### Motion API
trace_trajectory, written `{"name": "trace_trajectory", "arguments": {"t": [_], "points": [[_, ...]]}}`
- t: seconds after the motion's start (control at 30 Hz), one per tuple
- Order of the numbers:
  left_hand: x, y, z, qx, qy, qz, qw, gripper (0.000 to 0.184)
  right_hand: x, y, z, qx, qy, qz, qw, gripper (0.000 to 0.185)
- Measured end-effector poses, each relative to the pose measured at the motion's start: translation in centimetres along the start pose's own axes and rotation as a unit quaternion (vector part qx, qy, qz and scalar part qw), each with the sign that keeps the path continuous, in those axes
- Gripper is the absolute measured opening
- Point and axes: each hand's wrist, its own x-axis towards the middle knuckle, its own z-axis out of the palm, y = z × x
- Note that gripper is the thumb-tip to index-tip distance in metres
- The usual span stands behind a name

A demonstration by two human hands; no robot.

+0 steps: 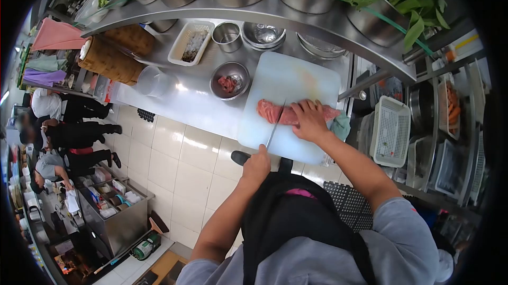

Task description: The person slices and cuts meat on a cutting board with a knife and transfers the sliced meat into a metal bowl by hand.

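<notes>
A long piece of raw red meat (272,111) lies across a white cutting board (288,81). My left hand (257,164) is closed around the handle of a kitchen knife (274,129), whose blade rests across the meat toward its left end. To the right of the blade, my right hand (309,120) presses on the meat with bent fingers and holds it against the board. A green cloth (341,125) sits at the board's right edge, by the meat's end. Left of the board, a metal bowl (229,80) contains small pieces of cut meat (228,84).
Behind the board stand a metal pot (227,36), stacked bowls (264,35) and a white basket (190,43). A steel shelf (254,12) with vegetable containers overhangs the counter. A white crate (390,131) is at right. Several people (74,129) stand at far left.
</notes>
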Motion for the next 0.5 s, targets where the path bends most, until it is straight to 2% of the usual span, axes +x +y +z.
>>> {"name": "trace_trajectory", "arguments": {"t": [0.03, 0.07, 0.13, 0.27, 0.33, 0.47, 0.5], "points": [[0.1, -0.2, 0.1, -0.003, 0.001, 0.003, 1.000, 0.023, 0.0, 0.3, 0.0, -0.043, -0.033, 0.039, 0.998, 0.064], [0.2, -0.5, 0.3, -0.003, 0.005, 0.004, 1.000, 0.023, 0.2, 0.8, 0.1, -0.044, -0.030, 0.037, 0.998, 0.064], [0.3, -0.6, 0.2, -0.008, 0.005, 0.005, 1.000, 0.023, 1.3, 1.4, -0.6, -0.039, -0.120, 0.029, 0.992, 0.068], [0.2, -0.3, -0.1, -0.013, 0.002, 0.002, 1.000, 0.024, 3.1, 3.3, -1.4, -0.057, -0.125, 0.024, 0.990, 0.069], [0.2, -0.2, 0.0, 0.008, -0.002, -0.006, 1.000, 0.021, 4.9, 5.3, -2.2, -0.036, -0.057, 0.094, 0.993, 0.074], [-0.1, -0.3, -0.2, 0.006, 0.003, 0.004, 1.000, 0.021, 8.8, 8.5, -2.7, -0.019, -0.045, 0.158, 0.986, 0.073], [-0.5, -0.1, -0.7, 0.004, 0.009, 0.014, 1.000, 0.020, 9.5, 8.9, -2.5, -0.031, -0.067, 0.177, 0.981, 0.069]]}}
